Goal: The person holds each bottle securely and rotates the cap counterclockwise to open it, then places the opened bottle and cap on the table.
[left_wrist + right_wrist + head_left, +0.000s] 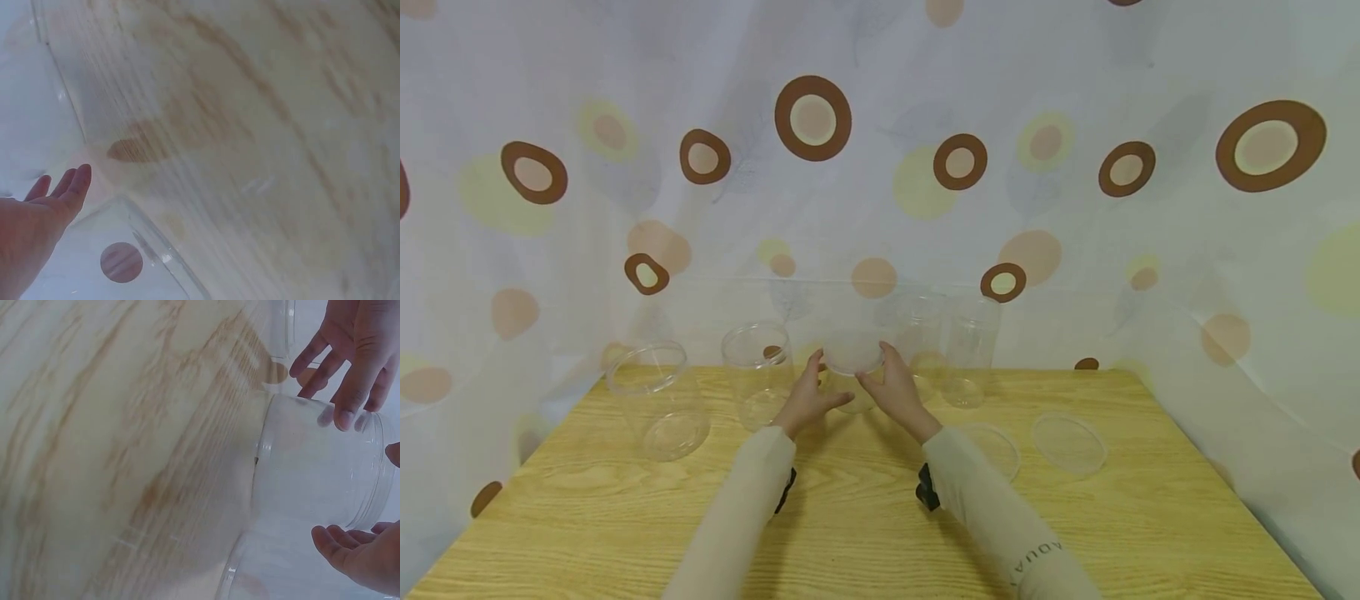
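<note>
A clear round jar [300, 469] stands at the back middle of the table, with a whitish see-through lid [853, 357] at its top. My left hand [808, 400] holds the jar from its left, thumb toward me and some fingertips showing behind the wall in the right wrist view. On the other side, my right hand [897, 393] grips around the lid's rim, its thumb at the near edge and its fingers along the right side. In the left wrist view the left hand's fingers [76, 187] reach along the jar wall.
To the left stand two topless clear jars, a wide one [658, 417] and a smaller one [758, 383]. Two tall clear jars [972, 354] stand right of the hands. Two flat clear discs, one nearer [1000, 450] and one farther right [1070, 443], lie on the wooden table [1180, 517].
</note>
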The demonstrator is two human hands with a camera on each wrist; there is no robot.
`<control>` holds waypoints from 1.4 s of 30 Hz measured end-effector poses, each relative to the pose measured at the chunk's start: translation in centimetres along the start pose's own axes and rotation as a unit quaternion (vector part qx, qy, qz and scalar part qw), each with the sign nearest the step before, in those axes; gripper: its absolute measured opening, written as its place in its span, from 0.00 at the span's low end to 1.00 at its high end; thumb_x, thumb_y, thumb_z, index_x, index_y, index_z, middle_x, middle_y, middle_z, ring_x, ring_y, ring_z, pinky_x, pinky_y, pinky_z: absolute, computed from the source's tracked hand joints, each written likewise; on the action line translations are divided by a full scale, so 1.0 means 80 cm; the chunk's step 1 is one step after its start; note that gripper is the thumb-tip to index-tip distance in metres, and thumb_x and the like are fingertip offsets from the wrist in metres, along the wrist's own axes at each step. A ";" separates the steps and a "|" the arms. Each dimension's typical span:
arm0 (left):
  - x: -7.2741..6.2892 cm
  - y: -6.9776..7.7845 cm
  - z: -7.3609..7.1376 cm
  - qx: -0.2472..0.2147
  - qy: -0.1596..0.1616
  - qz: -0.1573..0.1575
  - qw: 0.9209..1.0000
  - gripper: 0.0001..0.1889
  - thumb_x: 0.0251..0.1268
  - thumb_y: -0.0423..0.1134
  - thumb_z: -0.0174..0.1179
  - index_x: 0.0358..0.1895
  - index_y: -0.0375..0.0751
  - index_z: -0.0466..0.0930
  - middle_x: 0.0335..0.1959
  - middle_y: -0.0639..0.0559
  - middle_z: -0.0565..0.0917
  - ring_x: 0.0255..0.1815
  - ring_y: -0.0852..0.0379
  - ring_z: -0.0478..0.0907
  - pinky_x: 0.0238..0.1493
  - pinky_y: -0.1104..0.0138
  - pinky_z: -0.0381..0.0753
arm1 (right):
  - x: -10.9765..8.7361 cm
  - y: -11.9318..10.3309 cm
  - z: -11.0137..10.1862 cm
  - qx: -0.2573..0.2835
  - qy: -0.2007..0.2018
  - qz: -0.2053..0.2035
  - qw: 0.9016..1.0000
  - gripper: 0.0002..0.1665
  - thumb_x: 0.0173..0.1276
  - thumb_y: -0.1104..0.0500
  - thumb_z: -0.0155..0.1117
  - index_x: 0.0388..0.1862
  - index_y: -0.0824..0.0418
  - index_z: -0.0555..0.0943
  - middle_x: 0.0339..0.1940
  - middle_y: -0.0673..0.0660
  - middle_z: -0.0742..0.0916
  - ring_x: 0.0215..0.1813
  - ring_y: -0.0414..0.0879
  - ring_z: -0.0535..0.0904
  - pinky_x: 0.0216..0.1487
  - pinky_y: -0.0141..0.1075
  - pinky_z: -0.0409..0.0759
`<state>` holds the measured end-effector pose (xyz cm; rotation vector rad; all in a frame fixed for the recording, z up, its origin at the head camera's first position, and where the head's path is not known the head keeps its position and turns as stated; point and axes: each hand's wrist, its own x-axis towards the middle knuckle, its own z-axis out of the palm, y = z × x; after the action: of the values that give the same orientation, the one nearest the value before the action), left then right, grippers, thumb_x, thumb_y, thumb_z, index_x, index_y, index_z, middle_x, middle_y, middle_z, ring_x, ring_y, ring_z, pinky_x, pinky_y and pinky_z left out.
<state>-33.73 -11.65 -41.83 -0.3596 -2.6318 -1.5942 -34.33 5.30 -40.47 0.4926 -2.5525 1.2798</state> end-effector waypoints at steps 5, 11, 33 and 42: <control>0.000 -0.001 0.002 -0.015 0.003 -0.003 1.000 0.47 0.55 0.38 0.65 0.72 0.41 0.41 0.70 0.37 0.55 0.68 0.36 0.53 0.63 0.42 0.59 | 0.000 0.000 0.004 -0.001 0.009 0.007 1.000 0.39 0.64 0.56 0.59 0.66 0.73 0.56 0.65 0.71 0.66 0.66 0.63 0.64 0.64 0.52 0.65; 0.002 -0.002 0.005 -0.021 0.013 -0.003 1.000 0.46 0.55 0.39 0.64 0.71 0.41 0.41 0.69 0.37 0.56 0.67 0.35 0.55 0.61 0.41 0.61 | 0.000 -0.001 0.005 0.004 0.009 0.008 1.000 0.38 0.64 0.56 0.59 0.65 0.73 0.57 0.64 0.71 0.67 0.65 0.63 0.65 0.63 0.53 0.65; -0.016 0.017 0.003 -0.034 0.023 0.050 0.998 0.50 0.48 0.39 0.70 0.70 0.41 0.44 0.67 0.39 0.57 0.65 0.41 0.58 0.63 0.47 0.62 | -0.020 -0.025 -0.027 0.019 0.012 -0.037 0.999 0.41 0.60 0.51 0.65 0.64 0.69 0.59 0.59 0.69 0.66 0.55 0.60 0.69 0.51 0.50 0.73; -0.036 0.030 0.000 -0.035 0.022 0.060 0.997 0.50 0.47 0.44 0.70 0.70 0.48 0.45 0.63 0.43 0.61 0.61 0.38 0.65 0.58 0.47 0.68 | -0.030 -0.035 -0.050 0.049 -0.006 -0.032 0.998 0.45 0.55 0.50 0.69 0.66 0.64 0.58 0.60 0.64 0.66 0.54 0.56 0.68 0.50 0.49 0.73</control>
<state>-30.39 -11.10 -40.17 -0.4714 -2.4757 -1.6397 -30.76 7.43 -37.00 0.5990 -2.4716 1.3883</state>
